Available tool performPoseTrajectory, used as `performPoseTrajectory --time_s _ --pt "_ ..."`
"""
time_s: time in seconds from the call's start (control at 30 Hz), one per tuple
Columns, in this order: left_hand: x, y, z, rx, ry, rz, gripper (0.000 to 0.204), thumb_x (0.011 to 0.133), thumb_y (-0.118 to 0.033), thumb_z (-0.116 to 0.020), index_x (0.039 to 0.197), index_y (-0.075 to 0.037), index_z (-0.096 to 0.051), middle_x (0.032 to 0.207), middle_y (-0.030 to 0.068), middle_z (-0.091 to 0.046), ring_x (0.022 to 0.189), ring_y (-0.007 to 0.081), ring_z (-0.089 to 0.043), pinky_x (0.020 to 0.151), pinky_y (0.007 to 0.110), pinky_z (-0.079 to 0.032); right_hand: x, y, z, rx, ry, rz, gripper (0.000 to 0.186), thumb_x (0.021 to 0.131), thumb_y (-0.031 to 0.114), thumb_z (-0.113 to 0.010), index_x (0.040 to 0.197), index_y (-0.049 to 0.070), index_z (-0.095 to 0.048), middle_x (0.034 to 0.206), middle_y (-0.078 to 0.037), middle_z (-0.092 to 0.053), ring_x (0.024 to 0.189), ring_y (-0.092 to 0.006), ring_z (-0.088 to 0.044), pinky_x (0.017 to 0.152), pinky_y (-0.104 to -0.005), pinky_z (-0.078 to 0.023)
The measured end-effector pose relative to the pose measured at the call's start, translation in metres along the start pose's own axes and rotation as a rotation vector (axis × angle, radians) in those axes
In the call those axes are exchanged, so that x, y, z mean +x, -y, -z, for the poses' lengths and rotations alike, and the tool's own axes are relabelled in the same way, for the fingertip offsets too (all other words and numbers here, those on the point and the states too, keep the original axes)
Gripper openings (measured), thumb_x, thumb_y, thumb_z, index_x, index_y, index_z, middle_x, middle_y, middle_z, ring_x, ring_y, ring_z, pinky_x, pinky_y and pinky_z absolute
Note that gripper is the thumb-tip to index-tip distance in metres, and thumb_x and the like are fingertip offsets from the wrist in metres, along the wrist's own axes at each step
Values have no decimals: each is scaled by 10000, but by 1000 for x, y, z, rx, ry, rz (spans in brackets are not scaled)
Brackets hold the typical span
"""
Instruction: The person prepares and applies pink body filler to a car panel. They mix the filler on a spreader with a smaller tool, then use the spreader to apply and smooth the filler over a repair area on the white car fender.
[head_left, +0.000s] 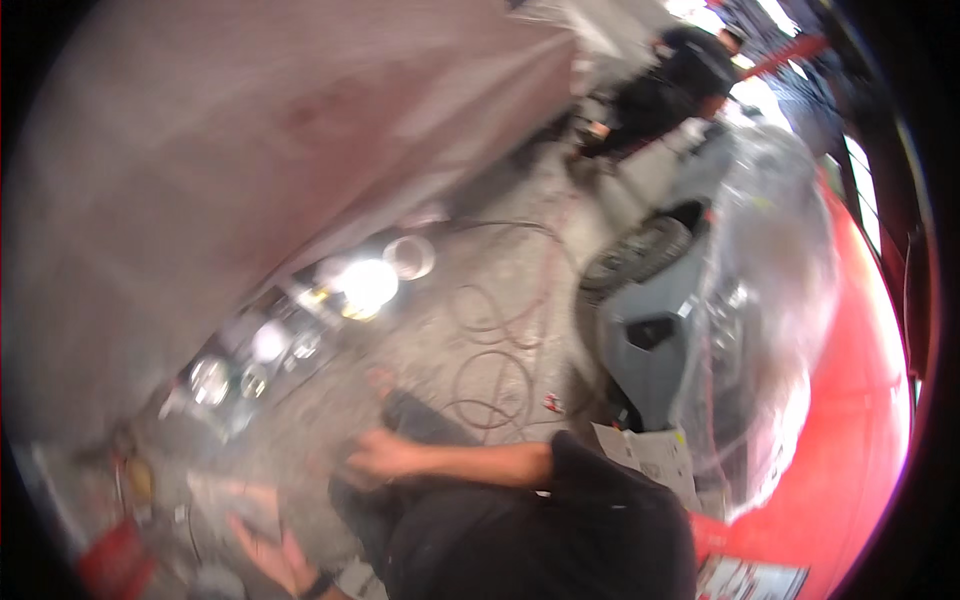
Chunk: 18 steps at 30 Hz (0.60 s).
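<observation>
At the lower left my left hand holds a pale, flat, see-through sheet, smeared by motion. My right hand is out over my dark trouser leg at the lower middle, too blurred to show whether it holds anything. Looped hoses or cables lie on the concrete floor beyond my legs, with a small red-and-white object beside them.
A draped cover fills the upper left, with bright lamps and round tins along its foot. Right are a grey car body part with a tyre, clear plastic and a red panel. A co-worker bends at the back.
</observation>
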<state>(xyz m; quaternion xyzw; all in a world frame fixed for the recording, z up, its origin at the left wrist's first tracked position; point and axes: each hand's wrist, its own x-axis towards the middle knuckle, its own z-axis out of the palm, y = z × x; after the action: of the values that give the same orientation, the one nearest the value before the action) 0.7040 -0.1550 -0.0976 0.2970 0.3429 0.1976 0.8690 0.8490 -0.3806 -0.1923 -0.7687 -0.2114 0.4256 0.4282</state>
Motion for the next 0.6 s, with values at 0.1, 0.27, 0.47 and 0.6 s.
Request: performPoseTrajectory --time_s 0.1,0.27,0.47,0.6 --pt "7 48 17 1270 -347 -320 1038 838 -809 -505 1422 50 -497 1441 299 -490 1337 466 -444 1135 541 -298 46 -7 15 107 159 6 375 884 230 -616 1107 -71 -619 992 -314 -652 991 -443 -644 844 -496 -491" --pt "61 104 57 1234 -370 -188 902 838 -576 -686 1463 31 -451 1441 281 -501 1320 439 -482 1131 514 -342 110 -39 32 182 15 82 328 914 180 -574 1133 -61 -612 1043 -293 -645 995 -447 -622 867 -494 -485" --pt "176 166 93 21 -599 58 635 966 -183 -588 1515 22 -345 1527 150 -398 1347 254 -452 1157 426 -347 199 -126 4 45 -103 236 348 921 142 -555 1222 -26 -598 1126 -257 -648 1037 -443 -617 904 -497 -485" --pt "215 237 214 580 -446 -25 624 935 -14 -568 1517 36 -348 1489 168 -447 1337 285 -463 1154 386 -336 230 -173 -19 15 72 215 354 906 102 -566 1243 0 -601 1159 -243 -645 1084 -439 -611 934 -494 -490"
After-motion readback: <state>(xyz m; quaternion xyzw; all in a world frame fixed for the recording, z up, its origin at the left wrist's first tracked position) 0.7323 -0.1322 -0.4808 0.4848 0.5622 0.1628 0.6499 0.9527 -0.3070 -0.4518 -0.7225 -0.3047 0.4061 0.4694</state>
